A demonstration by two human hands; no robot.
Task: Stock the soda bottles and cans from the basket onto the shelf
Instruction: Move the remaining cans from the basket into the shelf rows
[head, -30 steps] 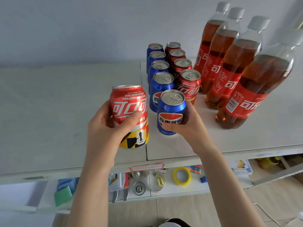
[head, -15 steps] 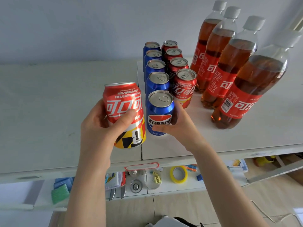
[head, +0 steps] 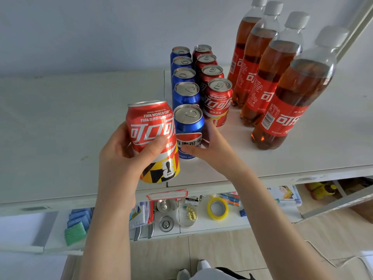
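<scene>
Looking down from the head camera, the person is standing right up against the white shelf with both hands busy. The left hand is wrapping around a red cola can, thumb pressing across the label, and holding it slightly tilted over the near edge of the shelf. The right hand is gripping a blue cola can low down, fingers curling round its right side. That can is sitting at the near end of the blue row, just right of the red one. Can't tell if its base is fully down. A row of red cans is running just to the right of the blue ones, and four white-capped cola bottles are standing further right. A yellow tape roll is lying on the lower shelf.
</scene>
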